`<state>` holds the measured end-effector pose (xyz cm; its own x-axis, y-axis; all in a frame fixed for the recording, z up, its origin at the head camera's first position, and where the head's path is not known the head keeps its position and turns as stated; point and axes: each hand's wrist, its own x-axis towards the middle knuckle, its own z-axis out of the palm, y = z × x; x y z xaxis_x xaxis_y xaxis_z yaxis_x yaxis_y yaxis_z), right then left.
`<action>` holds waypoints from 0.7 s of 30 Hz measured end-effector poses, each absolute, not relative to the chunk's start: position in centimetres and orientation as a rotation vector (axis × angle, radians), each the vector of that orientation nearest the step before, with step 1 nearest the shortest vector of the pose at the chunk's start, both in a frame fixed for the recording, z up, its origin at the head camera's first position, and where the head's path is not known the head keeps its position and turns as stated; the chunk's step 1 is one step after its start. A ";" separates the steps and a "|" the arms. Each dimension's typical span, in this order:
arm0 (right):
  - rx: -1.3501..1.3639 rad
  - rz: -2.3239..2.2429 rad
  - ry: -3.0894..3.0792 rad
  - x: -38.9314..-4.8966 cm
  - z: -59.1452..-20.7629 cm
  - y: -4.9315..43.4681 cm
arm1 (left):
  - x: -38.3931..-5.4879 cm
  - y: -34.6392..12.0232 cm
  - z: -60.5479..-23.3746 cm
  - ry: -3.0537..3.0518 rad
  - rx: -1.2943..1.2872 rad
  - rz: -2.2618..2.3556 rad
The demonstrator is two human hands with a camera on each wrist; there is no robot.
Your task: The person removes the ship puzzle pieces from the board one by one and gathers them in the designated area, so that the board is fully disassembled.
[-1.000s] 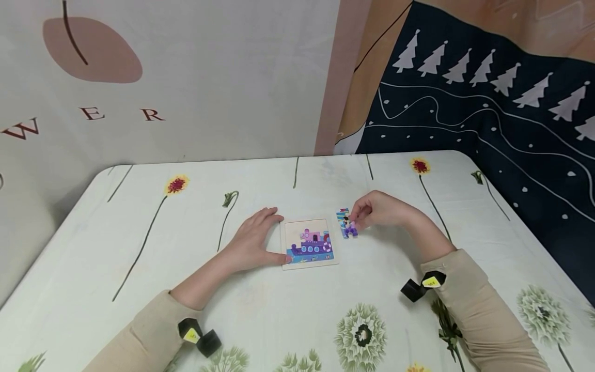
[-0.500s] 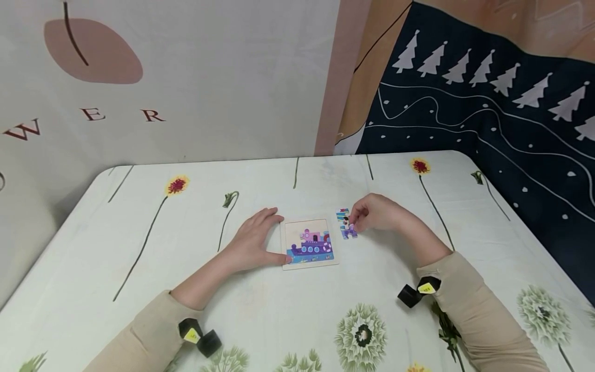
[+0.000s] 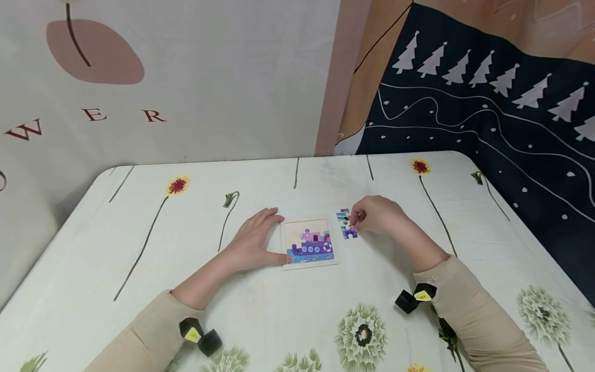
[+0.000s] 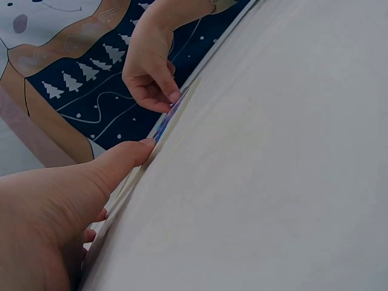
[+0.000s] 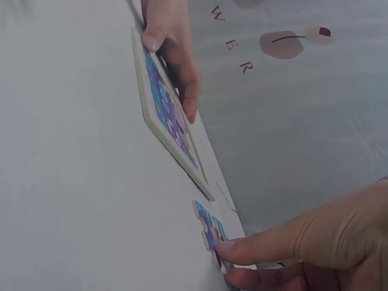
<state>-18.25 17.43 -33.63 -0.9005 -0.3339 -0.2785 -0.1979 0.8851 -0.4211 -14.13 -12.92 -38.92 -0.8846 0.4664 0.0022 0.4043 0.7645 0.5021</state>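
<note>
A small square puzzle board (image 3: 294, 230) lies on the table, its lower part filled with a purple and pink ship picture and its upper part bare. My left hand (image 3: 253, 240) is spread along the board's left side, thumb on the lower left corner and index fingertip at the upper left. Just right of the board lie several colourful jigsaw pieces (image 3: 344, 227), side by side. My right hand (image 3: 378, 216) pinches one of them at the right edge with thumb and forefinger. In the right wrist view, the right thumb (image 5: 267, 245) rests on that jigsaw piece, partly covering it.
A white tablecloth (image 3: 260, 310) with printed flowers covers the table. Behind it hang a pale curtain (image 3: 241, 77) with letters and a dark blue cloth (image 3: 437, 111) with white trees. A black wrist device (image 3: 416, 298) sits on each sleeve.
My right hand and forearm have shifted slightly toward me, the fingers staying at the jigsaw pieces. My left hand and the board have kept their places.
</note>
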 end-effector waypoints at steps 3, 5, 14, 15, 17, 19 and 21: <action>-0.396 -0.517 2.721 -18.1 -33.5 17.4 | -14.1 -12.9 -38.9 2.833 0.700 0.762; -0.404 -0.507 2.722 -18.1 -33.5 17.4 | -14.1 -12.9 -38.9 2.831 0.699 0.760; -0.448 -0.511 2.704 -18.2 -33.1 17.5 | -14.0 -12.9 -38.7 2.823 0.701 0.779; -0.450 -0.528 2.700 -18.2 -33.1 17.5 | -14.0 -12.9 -38.7 2.824 0.702 0.776; -0.459 -0.577 2.691 -18.1 -32.9 17.3 | -14.0 -12.9 -38.7 2.826 0.702 0.773; -0.478 -0.623 2.685 -18.0 -32.9 17.2 | -14.0 -12.9 -38.6 2.825 0.702 0.772; -0.512 -0.662 2.676 -17.9 -32.9 17.0 | -14.0 -12.9 -38.6 2.824 0.702 0.773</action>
<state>-17.90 17.03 -32.85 -0.8785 -0.4173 -0.2327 -0.2606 0.8267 -0.4986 -13.98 -12.86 -38.60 -0.8832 0.4690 -0.0029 0.4021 0.7605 0.5098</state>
